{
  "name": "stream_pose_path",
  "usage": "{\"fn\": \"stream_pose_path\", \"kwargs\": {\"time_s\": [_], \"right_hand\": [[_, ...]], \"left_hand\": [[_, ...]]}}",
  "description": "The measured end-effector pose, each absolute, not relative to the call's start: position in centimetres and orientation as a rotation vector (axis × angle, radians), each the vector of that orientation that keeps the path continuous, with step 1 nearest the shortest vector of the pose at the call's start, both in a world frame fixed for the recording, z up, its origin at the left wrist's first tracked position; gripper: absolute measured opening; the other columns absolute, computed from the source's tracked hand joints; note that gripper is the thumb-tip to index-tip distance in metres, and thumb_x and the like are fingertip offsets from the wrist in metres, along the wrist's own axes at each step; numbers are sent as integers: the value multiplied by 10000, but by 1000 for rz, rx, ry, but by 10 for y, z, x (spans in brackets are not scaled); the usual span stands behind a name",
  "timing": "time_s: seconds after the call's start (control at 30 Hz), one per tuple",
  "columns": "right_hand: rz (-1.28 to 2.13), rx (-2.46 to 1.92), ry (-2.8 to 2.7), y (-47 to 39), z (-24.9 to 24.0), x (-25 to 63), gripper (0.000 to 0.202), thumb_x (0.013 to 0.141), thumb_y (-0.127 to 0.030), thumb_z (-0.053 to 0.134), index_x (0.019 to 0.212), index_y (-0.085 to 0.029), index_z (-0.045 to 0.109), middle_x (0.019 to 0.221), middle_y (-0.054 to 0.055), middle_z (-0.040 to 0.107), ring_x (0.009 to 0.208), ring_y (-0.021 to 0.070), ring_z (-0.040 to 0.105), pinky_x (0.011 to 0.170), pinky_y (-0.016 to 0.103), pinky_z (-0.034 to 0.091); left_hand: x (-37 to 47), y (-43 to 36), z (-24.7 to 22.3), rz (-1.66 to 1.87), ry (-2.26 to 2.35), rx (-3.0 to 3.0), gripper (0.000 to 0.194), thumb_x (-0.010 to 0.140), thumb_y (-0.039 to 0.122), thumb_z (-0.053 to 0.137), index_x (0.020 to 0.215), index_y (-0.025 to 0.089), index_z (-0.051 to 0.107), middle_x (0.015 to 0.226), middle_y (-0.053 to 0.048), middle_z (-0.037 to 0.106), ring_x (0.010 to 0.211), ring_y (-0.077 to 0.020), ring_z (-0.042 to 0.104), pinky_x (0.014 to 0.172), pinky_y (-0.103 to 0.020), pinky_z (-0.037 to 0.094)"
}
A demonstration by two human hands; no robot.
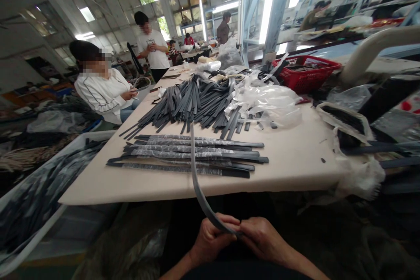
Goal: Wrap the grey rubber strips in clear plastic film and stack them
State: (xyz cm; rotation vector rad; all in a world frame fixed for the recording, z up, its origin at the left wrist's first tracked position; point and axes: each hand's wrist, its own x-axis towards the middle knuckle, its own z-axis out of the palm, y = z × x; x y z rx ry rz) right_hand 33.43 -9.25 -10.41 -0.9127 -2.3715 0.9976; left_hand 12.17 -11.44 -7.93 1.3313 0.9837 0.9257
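A long grey strip (198, 186) curves up from my hands and stands over the table's front edge. My left hand (213, 238) is closed round its lower part. Right beside it, my right hand (262, 236) has its fingers pressed together at the strip's dark lower end. Several dark strips partly wrapped in clear film (183, 153) lie side by side on the beige table (295, 162). Behind them is a large heap of loose dark grey strips (197, 100), with white plastic bags (269, 100) at its right.
A red basket (305, 74) stands at the back right. A white bin (59, 157) of wrapped strips is at the left, below table height. Two people are at the table's left side. A pale curved pipe (367, 52) is at the right.
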Motion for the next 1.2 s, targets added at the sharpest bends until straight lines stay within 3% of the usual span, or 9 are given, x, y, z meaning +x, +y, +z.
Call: {"fn": "stream_pose_path", "kwargs": {"time_s": [0.1,0.27,0.37,0.53,0.7,0.77,0.9,1.07,1.2], "right_hand": [[892,-959,-2464,-98,-112,357,453,1027,-437,312,957,-192,686,768,69,701,691,181,662,642,261,449],[852,-1077,-2462,-107,-125,374,551,1031,-465,259,804,-176,670,659,64,666,571,163,617,553,243,427],[895,-979,-2381,-101,-114,357,527,1022,-492,277,961,-184,700,712,76,690,637,181,645,605,256,459],[1138,-982,-2120,-95,-89,347,364,1019,-405,386,1204,-234,648,911,74,722,759,193,676,704,283,517],[1397,-970,-1737,-112,-67,378,402,1003,-388,460,1386,-265,471,792,27,679,599,149,637,558,244,530],[1382,-932,-1657,-116,-48,387,384,995,-367,488,1365,-263,482,814,34,682,668,163,667,631,272,564],[951,-910,-1885,-106,-12,393,451,931,-253,604,1367,-267,489,923,54,721,813,189,707,768,308,580],[343,-756,-2211,-85,9,386,355,949,-141,514,1272,-260,602,949,55,716,771,150,678,665,242,550],[76,-651,-2342,-78,21,374,272,956,-178,567,1188,-272,673,1146,78,702,1025,201,658,863,334,553]], "left_hand": [[118,-115,-82,930,987,1375,167,778,382,753,880,266,814,1025,-133,755,953,-273,674,923,-377,493],[127,-113,-88,931,1020,1268,193,776,394,753,882,242,811,1044,-137,748,933,-266,684,845,-360,537],[141,-108,-86,918,956,1225,211,767,404,763,889,237,811,1046,-132,745,934,-262,684,856,-353,538],[157,-99,-67,956,941,1127,228,771,361,766,943,215,802,1059,-122,739,975,-260,674,891,-338,516],[162,-85,-40,1048,990,960,225,760,342,775,892,160,796,861,-104,762,806,-216,687,778,-288,518],[165,-79,-31,1089,990,837,241,743,344,789,873,142,793,748,-88,746,693,-181,668,705,-265,511],[170,-74,-13,1096,867,667,282,715,350,807,875,119,783,659,-56,701,588,-132,620,616,-232,488],[169,-82,5,932,753,714,238,750,342,779,860,130,771,683,-39,686,591,-112,593,608,-216,469],[164,-88,4,795,731,822,200,782,332,749,843,141,746,744,-32,677,641,-125,587,646,-239,471]]}}
